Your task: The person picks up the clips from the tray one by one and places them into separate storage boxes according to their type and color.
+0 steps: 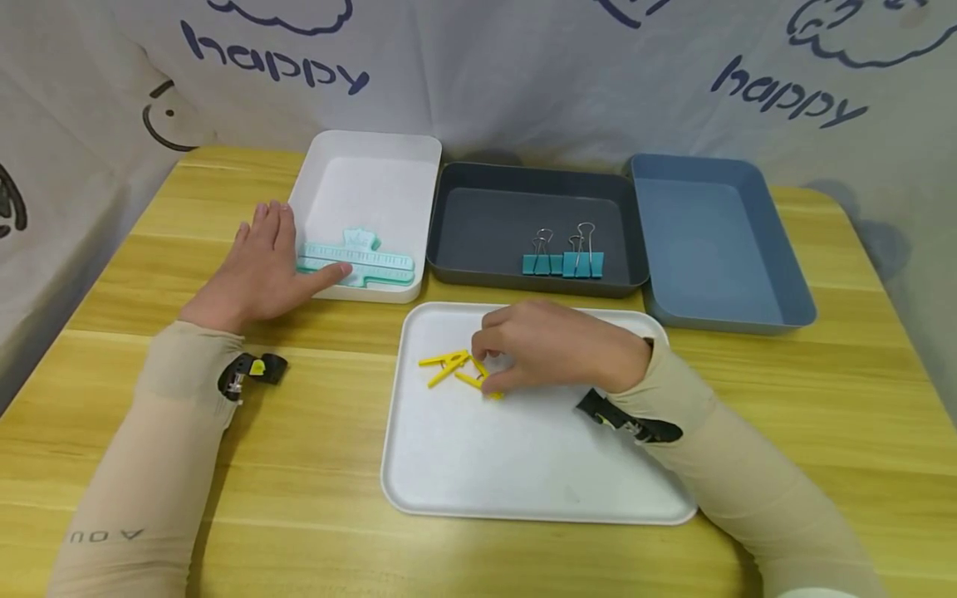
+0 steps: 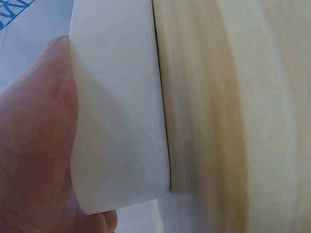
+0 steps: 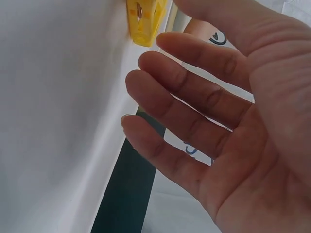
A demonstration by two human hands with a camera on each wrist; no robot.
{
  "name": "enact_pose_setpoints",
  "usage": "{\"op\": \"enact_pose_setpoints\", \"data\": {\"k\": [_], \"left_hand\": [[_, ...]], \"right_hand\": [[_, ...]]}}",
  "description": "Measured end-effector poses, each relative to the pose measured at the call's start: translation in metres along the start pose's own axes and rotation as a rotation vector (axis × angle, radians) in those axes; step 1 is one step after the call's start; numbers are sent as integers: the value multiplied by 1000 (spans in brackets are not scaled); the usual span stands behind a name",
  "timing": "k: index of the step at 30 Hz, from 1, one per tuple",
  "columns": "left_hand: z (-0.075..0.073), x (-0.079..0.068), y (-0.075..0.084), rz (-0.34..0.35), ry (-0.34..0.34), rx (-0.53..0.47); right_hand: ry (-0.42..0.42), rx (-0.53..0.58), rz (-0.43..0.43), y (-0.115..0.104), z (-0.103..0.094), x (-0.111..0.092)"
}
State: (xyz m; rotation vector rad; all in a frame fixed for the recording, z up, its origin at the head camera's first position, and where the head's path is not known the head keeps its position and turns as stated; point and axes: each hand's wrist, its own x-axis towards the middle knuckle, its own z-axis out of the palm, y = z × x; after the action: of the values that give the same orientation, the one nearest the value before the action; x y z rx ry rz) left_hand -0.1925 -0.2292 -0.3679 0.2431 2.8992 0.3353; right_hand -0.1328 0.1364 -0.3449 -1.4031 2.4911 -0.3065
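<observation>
Two yellow clothespins lie on a white flat tray [image 1: 523,465]; one clothespin [image 1: 446,364] is in plain sight. The other clothespin [image 3: 146,22] is partly covered in the head view by my right hand [image 1: 553,345], whose thumb and index finger are spread around it. In the right wrist view the fingers bend loosely and no pinch shows. My left hand [image 1: 257,266] rests against the left side of a white bin [image 1: 374,174], fingers straight. Its thumb reaches over the front rim, above teal ruler-shaped clips [image 1: 389,266] inside.
A dark grey bin [image 1: 478,216] in the middle holds teal binder clips [image 1: 581,264] with wire handles raised. To its right stands a blue-grey bin [image 1: 725,241]. All three bins line the back of the wooden table [image 1: 299,465], before a printed cloth [image 1: 508,83].
</observation>
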Motion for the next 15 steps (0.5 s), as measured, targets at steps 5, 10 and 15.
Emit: {"op": "enact_pose_setpoints", "data": {"k": [5,10,15], "left_hand": [[0,1,0,-4,-4,-2],[1,2,0,-6,-9,-2],[1,2,-1,-3,-4,-8]], "right_hand": [[-15,-11,11,0,1,1],[-21,1,11,-1,3,1],[-46,29,13,-2,2,1]]}}
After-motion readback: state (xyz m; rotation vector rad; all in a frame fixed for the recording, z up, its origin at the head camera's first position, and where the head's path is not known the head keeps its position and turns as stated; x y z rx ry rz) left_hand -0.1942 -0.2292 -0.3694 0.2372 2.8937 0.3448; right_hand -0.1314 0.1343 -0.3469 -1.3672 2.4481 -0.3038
